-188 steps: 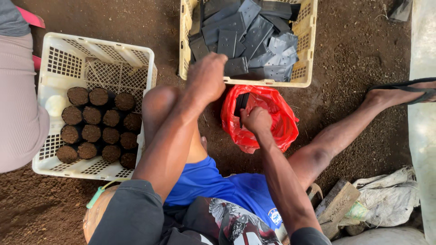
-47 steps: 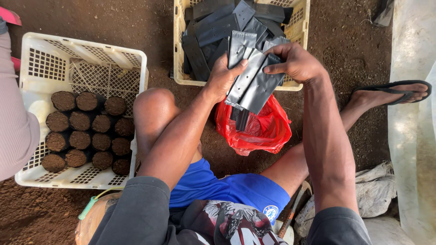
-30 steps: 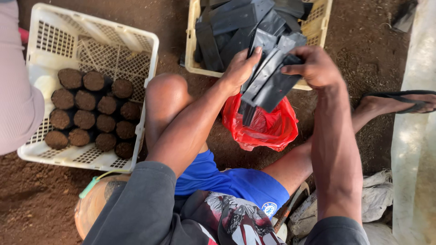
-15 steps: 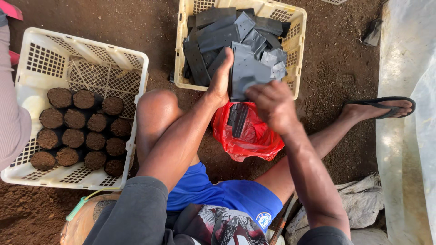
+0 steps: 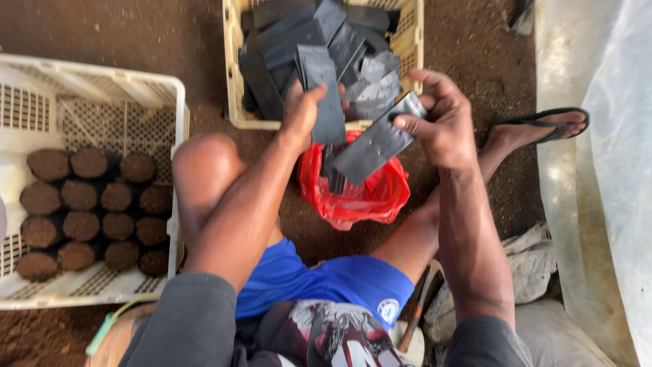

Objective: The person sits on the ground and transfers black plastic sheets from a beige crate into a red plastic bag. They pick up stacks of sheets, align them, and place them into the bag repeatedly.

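Left hand (image 5: 301, 112): clenched on a stack of flat black plastic bags (image 5: 324, 95), thumb across the front, stack upright over the near rim of the yellow crate (image 5: 234, 102).

Right hand (image 5: 441, 122): thumb and fingers pinch one end of a single black bag (image 5: 373, 146), which slants down and away from the grip toward the left hand's stack; whether it touches that stack cannot be told.

Directly below both grips: red plastic bag (image 5: 356, 197) on the soil, mouth open, black bags standing in it.

Beyond the grips: yellow crate, filled with loose black bags.

Well to the left of the left hand: white crate (image 5: 173, 136), holding rows of soil-filled black bags (image 5: 88, 211).

To the right of the right hand: foot in black sandal (image 5: 543, 126); translucent plastic sheet (image 5: 598, 136).
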